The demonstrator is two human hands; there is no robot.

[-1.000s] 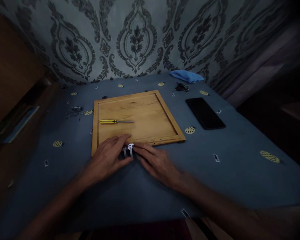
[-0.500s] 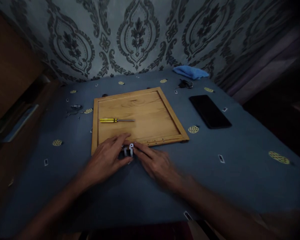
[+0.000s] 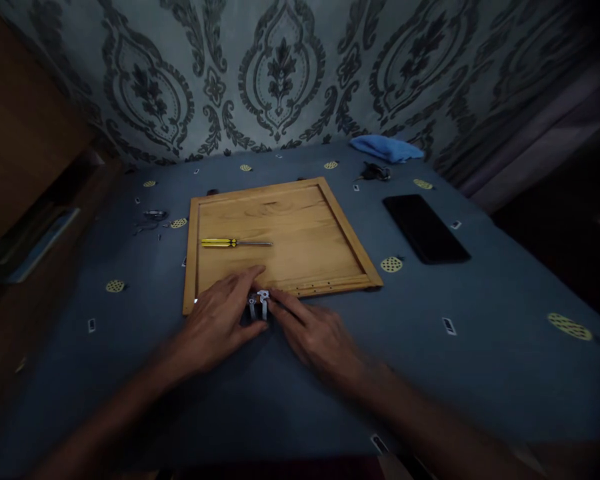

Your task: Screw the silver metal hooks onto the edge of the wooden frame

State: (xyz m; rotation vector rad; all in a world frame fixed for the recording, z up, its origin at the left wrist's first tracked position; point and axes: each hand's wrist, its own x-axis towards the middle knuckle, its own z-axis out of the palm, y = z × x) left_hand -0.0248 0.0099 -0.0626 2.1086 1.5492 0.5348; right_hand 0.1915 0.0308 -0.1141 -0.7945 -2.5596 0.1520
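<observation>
A wooden framed panel [image 3: 280,220] lies flat on the blue patterned cloth, with several small dark holes along its near edge. At that edge sits a small silvery metal fitting [image 3: 264,303] with two legs pointing toward me; its exact kind is unclear. My left hand [image 3: 220,317] curls around its left side, fingers over the panel's edge and thumb below. From the right, my right hand [image 3: 315,327] presses its closed fingertips against the fitting. The fingers hide part of it. On the panel rests a yellow-handled screwdriver [image 3: 236,243], its shaft pointing right.
Right of the panel lies a black phone-like slab [image 3: 426,228]. Behind it are a dark tangled object [image 3: 375,172] and a folded blue cloth [image 3: 387,148]. Small metal pieces [image 3: 154,217] lie at left, beside a wooden cabinet [image 3: 30,113]. A patterned wall [image 3: 280,67] bounds the back.
The whole view has shifted slightly, with things sitting a little lower and further right. Both hands stay at the fitting with almost the same hold.
</observation>
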